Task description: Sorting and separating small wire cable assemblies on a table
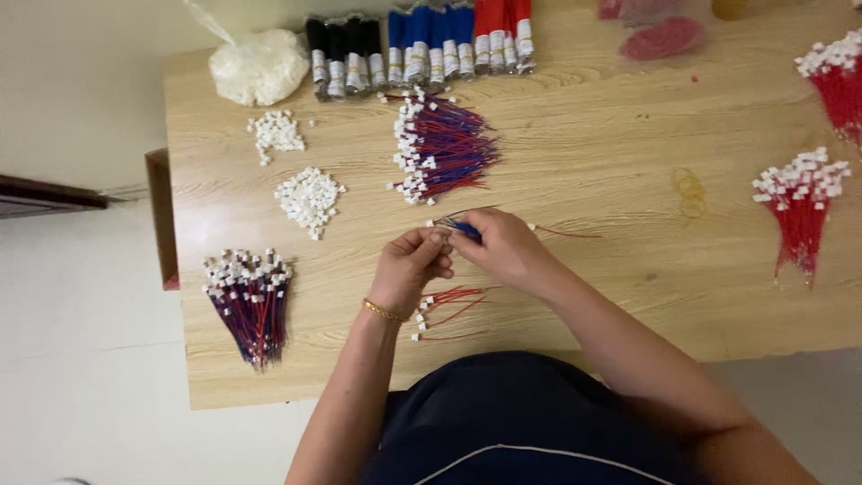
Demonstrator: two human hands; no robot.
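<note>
Gold bracelet on left wrist, navy top, prob. white-piped.

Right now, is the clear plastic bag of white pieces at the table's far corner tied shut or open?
Shut, apparently: the clear plastic bag has its neck twisted to a point, and its white pieces stay bunched inside. No knot is visible.

Bare bench right of the hands, open as far as the red wire bundle. Blocked ahead by the blue-and-red wire fan. To the left, white connector pile and bundled wires; narrow gap between.
</note>
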